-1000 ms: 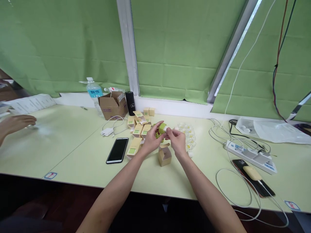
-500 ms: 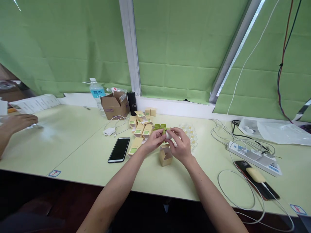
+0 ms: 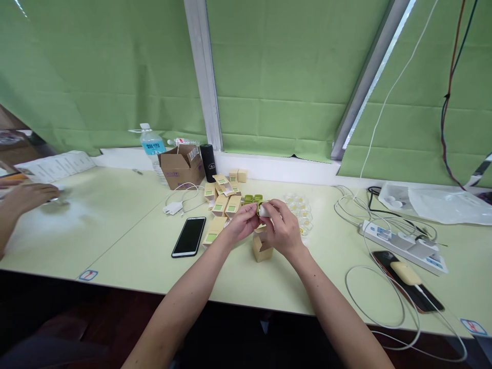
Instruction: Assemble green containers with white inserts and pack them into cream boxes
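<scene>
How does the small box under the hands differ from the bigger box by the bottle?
The small box is tan and plain; the bigger box is darker brown with labels. The small box stands below the left hand and right hand holding a white item; the bigger box stands far back. Both are open cardboard.

Pale green blinds (image 3: 280, 77) cover the back wall, split by 2 pale window bars (image 3: 203, 77) — 1 upright, 1 slanting, with a thin strip of daylight beside it. A white sill (image 3: 292, 171) runs below, behind a long light-green table (image 3: 126, 225); underneath, the floor (image 3: 57, 307) is dark.
</scene>
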Tool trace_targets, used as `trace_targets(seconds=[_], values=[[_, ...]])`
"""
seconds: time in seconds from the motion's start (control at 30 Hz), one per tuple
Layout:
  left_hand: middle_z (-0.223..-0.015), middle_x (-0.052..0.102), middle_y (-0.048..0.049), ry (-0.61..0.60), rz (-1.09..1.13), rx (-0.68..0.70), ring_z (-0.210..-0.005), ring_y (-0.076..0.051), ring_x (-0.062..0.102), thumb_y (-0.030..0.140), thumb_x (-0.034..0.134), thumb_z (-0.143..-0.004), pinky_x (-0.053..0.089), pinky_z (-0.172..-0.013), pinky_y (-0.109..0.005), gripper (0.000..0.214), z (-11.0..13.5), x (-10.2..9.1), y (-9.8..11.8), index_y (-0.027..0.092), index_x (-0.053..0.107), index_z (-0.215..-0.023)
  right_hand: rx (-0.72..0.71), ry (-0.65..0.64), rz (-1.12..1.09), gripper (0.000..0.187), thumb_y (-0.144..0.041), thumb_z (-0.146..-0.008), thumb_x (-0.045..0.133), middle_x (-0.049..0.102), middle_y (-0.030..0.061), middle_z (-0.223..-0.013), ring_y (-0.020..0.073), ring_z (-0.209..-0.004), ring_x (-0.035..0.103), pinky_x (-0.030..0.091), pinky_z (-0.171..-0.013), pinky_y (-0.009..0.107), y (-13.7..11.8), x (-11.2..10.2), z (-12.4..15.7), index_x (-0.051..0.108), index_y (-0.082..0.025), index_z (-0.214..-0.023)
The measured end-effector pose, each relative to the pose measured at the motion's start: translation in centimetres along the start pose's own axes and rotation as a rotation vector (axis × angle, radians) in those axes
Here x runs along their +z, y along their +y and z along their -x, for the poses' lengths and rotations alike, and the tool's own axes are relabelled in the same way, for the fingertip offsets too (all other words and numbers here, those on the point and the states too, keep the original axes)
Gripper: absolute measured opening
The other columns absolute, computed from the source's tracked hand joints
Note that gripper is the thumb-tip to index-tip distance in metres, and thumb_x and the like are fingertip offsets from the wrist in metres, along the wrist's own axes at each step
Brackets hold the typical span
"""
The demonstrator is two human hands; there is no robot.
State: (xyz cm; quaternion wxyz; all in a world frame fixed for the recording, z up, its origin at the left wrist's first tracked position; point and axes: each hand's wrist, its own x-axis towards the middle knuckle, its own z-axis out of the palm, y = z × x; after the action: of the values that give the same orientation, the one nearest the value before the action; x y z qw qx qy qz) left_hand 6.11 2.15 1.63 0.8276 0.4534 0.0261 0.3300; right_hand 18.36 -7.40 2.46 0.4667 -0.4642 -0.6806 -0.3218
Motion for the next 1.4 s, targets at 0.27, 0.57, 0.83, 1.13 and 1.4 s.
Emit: trace_targets(seconds=[0.27, 0.57, 0.83, 1.13, 1.4], values=[[-0.093, 0.065, -0.0063, -0.055, -0.121, 0.043, -0.086, -0.017, 0.062, 0.036, 0.081, -0.08, 0.049, -0.077, -0.027, 0.039, 0.2, -0.2, 0.3, 0.016, 0.071, -0.112, 0.03, -0.073, 0.058, 0.033, -0.012, -0.098, 0.047, 0.066, 0.0174, -0.115, 0.0252, -0.105, 0.067, 0.06, -0.078, 0.035, -0.1, 0.3, 0.1, 0.06, -0.017, -0.128], [-0.1, 0.063, -0.0035, -0.054, -0.19, 0.118, -0.081, -0.012, 0.062, 0.039, 0.087, -0.074, 0.049, -0.07, -0.022, 0.053, 0.1, -1.1, -0.3, 0.023, 0.066, -0.12, -0.007, -0.036, 0.073, 0.034, -0.008, -0.096, 0.045, 0.066, 0.0169, -0.112, 0.0249, -0.102, 0.066, 0.059, -0.076, 0.034, -0.4, 0.1, -0.4, 0.059, -0.015, -0.127], [-0.096, 0.063, -0.0025, -0.045, -0.148, 0.106, -0.083, -0.013, 0.062, 0.039, 0.088, -0.073, 0.049, -0.074, -0.023, 0.054, 0.4, -0.7, 0.2, 0.023, 0.067, -0.12, 0.023, -0.068, 0.078, 0.039, -0.011, -0.097, 0.042, 0.066, 0.0172, -0.114, 0.0255, -0.102, 0.066, 0.059, -0.077, 0.036, -0.7, 0.2, -0.8, 0.057, -0.017, -0.133], [-0.091, 0.064, -0.0032, 0.016, -0.263, 0.166, -0.077, -0.013, 0.061, 0.042, 0.082, -0.078, 0.048, -0.069, -0.024, 0.051, 0.3, -0.3, -0.1, 0.021, 0.065, -0.122, 0.041, -0.073, 0.117, 0.04, -0.014, -0.098, 0.042, 0.066, 0.017, -0.115, 0.0268, -0.102, 0.067, 0.059, -0.08, 0.038, -0.6, 0.8, -0.4, 0.056, -0.018, -0.135], [-0.098, 0.067, -0.0054, -0.019, -0.252, 0.18, -0.084, -0.014, 0.065, 0.041, 0.082, -0.079, 0.05, -0.075, -0.024, 0.052, 0.4, -0.1, 0.1, 0.019, 0.064, -0.124, 0.009, -0.025, 0.126, 0.037, -0.011, -0.097, 0.045, 0.068, 0.0154, -0.107, 0.0232, -0.092, 0.067, 0.057, -0.07, 0.033, -0.4, 0.8, -0.5, 0.059, -0.017, -0.131]])
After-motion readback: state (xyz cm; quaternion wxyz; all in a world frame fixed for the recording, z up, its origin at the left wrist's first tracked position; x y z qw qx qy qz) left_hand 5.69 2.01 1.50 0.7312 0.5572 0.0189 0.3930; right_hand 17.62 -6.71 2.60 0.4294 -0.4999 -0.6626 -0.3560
